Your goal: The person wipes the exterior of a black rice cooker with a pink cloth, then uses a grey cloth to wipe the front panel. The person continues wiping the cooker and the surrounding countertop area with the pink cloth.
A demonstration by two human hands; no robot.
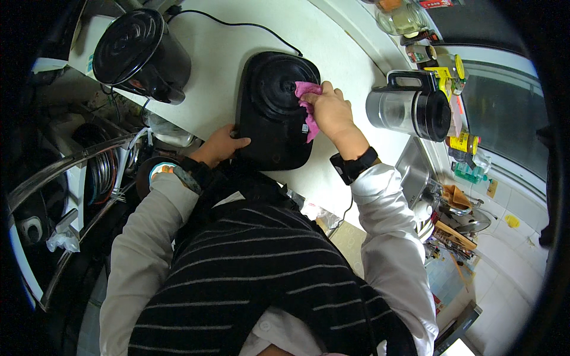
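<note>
A black appliance base [277, 147] with a round raised seat on top is on the white counter before me, its power cord trailing off the far edge. My left hand [221, 146] grips its left edge, thumb on top. My right hand [330, 109] pinches a pink cloth [313, 127] and presses it against the right side of the base, beside the round seat. Part of the cloth is hidden under my fingers. A clear jug [394, 109] with a black handle and lid stands to the right of my right hand.
A black lidded container [171, 60] stands at the counter's left end. The black cord [236, 23] crosses the white counter [213, 53]. Jars and bottles [463, 142] line the window ledge at right, by a metal sink [412, 164]. A dish rack [75, 191] is at left.
</note>
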